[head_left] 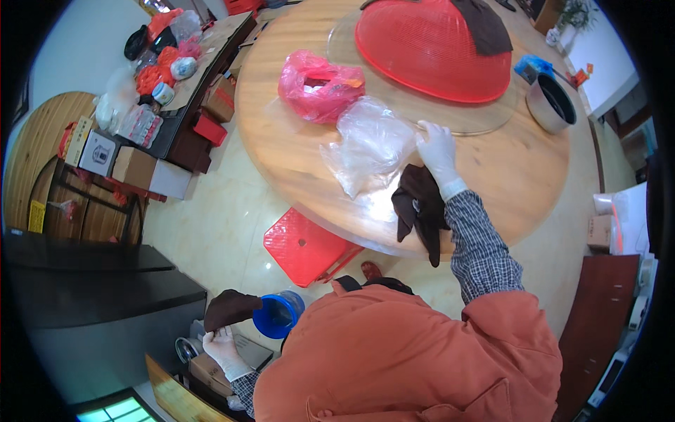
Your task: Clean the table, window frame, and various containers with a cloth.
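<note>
My left hand (222,346), in a white glove, is low at the left, its fingers closed on a dark brown cloth (230,309). That cloth hangs beside the rim of a blue bucket (278,316). On the round wooden table (506,183) rests my right hand (437,152), also white-gloved. Its fingers reach to the edge of a glass turntable (485,129), and nothing shows in them. Left of it lies a crumpled clear plastic bag (373,144); whether the thumb touches it is unclear. Beside my right wrist a second dark brown cloth (420,204) droops over the table edge.
Farther back are a pink plastic bag (320,88), a red mesh cover (429,49) with dark cloth on it, and a pot (550,105). A red stool (302,246) stands against the near table edge. Bags and boxes crowd a side table (179,126) at left.
</note>
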A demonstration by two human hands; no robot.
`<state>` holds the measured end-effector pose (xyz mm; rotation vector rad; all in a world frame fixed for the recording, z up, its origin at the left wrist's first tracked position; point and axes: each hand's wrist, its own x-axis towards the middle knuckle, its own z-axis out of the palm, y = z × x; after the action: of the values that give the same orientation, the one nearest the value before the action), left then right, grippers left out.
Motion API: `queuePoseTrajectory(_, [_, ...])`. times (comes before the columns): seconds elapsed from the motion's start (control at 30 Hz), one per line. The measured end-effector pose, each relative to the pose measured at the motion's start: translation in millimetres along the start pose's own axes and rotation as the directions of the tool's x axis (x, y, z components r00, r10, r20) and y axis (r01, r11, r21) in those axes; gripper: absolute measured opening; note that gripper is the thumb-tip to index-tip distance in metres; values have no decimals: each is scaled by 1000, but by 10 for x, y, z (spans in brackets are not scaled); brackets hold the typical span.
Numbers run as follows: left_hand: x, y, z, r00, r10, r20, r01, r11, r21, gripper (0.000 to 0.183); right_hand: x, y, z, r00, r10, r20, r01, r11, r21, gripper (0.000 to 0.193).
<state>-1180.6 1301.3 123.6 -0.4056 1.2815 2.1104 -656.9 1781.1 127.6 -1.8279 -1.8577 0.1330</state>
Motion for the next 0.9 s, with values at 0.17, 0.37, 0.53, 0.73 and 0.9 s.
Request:
queuePoseTrajectory(0.17, [-216,-50,-50,1000,16,27,-16,1000,5,33,504,3,508,985,22,170,-27,999,22,54])
queuePoseTrajectory(0.37, [-423,-108,-388,997,0,-73,0,1000,-11,32,604,43,678,867,51,495,-187,955,229,79])
queuePoseTrajectory(0.53, [-394,-164,-480,993,-11,-114,9,1000,-14,31,536,51,685,885,130,447,-231,957,177,92])
queuePoseTrajectory(0.73, [-386,-236,-337,994,-12,-109,11,1000,-13,33,178,-773,322,867,-20,497,119,979,-168,109])
queuePoseTrajectory(0.9, [-358,-289,-178,999,-25,-42,25,1000,6,32,148,-675,564,883,-9,469,119,972,-205,111])
